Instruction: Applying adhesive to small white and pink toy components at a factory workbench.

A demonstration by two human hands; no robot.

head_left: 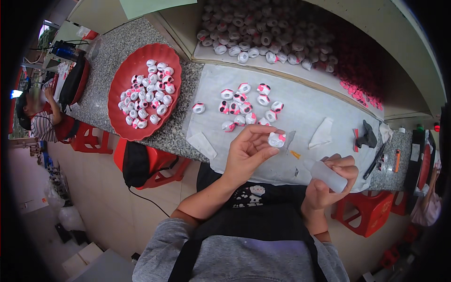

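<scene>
Left hand (249, 150): fingertips pinch 1 white-and-pink bead (276, 139), other fingers loosely spread. Right hand (329, 181): fingers curled around a translucent bottle (329, 176). Loose beads (244, 107) lie on the white sheet (310, 108).

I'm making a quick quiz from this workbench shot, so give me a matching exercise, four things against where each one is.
Things:
1. red tray
2. single white-and-pink bead
3. translucent white bottle
4. loose bead cluster

Places:
A. in the right hand
B. on the white sheet
C. at the left hand fingertips
D. on the speckled counter

Pairs: 1-D, 2-C, 3-A, 4-B
</scene>
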